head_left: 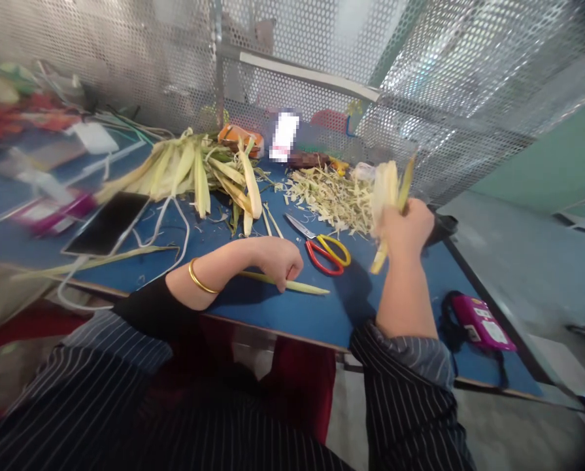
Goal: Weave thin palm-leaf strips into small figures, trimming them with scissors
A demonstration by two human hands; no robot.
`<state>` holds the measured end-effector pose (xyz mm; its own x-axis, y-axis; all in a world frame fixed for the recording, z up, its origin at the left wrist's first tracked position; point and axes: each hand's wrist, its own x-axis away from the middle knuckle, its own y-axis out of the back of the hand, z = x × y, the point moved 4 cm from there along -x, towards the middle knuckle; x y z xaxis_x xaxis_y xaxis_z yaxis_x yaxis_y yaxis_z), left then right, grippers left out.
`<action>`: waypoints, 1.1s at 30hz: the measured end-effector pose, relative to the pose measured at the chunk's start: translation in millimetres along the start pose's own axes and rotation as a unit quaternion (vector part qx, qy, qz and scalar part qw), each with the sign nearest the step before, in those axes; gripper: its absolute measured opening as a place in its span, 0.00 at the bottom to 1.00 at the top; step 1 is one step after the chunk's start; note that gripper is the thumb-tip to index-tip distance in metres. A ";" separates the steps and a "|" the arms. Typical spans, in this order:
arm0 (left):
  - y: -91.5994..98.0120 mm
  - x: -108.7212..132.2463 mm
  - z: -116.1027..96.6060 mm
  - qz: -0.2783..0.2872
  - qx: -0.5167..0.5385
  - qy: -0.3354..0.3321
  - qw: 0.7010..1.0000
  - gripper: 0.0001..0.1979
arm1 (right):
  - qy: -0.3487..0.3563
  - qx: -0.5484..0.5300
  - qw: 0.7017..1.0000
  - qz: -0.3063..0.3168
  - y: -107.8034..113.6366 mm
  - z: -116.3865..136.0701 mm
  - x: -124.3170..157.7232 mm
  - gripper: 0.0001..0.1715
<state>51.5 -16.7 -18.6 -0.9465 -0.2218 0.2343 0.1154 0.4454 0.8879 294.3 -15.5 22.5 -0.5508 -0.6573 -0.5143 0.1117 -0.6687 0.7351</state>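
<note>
Over the near part of the table, my left hand (pixel 280 260) is closed, its fingertips on a thin rolled corn husk strip (pixel 308 288) whose pale end points right. My right hand (pixel 407 226) is raised at the right and wrapped round a bundle of corn husks (pixel 386 186), with some blur. Red-and-yellow-handled scissors (pixel 329 254) lie between my hands, blades apart and pointing back left. Behind the scissors spreads a pile of cut husk scraps (pixel 334 196). A larger heap of whole corn husks (pixel 184 167) lies at the back left.
A dark-screened phone (pixel 108 224) and a white cable (pixel 187 229) lie on the blue table (pixel 257 314). A magenta box (pixel 483 320) with a black strap is near the right edge. Perforated metal mesh (pixel 302 39) stands behind the table. A lit, blurred-out screen (pixel 283 136) leans there.
</note>
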 end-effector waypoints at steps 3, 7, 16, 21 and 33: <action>5.0 5.2 -5.1 -0.031 -0.028 -0.031 0.999 0.05 | -0.035 0.173 0.983 0.049 -7.6 -16.7 -3.0 0.17; 43.4 30.3 14.5 -0.202 -0.079 0.053 0.975 0.09 | -0.040 0.253 0.951 0.173 -34.4 -27.8 0.3 0.21; 84.2 114.7 138.7 -0.503 -0.053 0.493 0.707 0.10 | -0.002 0.239 0.955 0.176 -45.3 -28.4 1.9 0.24; 63.7 79.6 146.8 -0.550 0.051 0.428 0.715 0.11 | 0.051 0.233 0.966 0.095 -36.3 -15.2 6.6 0.22; 46.1 38.7 114.1 -0.527 0.357 0.276 0.720 0.07 | 0.259 -0.114 0.956 0.080 -28.9 61.2 51.2 0.13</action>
<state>-14.2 94.3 -13.9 -0.1094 -0.9862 -0.1241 -0.9504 0.0672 0.3038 212.3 -8.6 1.9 -0.0360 -0.8015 -0.5969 0.3694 -0.5657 0.7373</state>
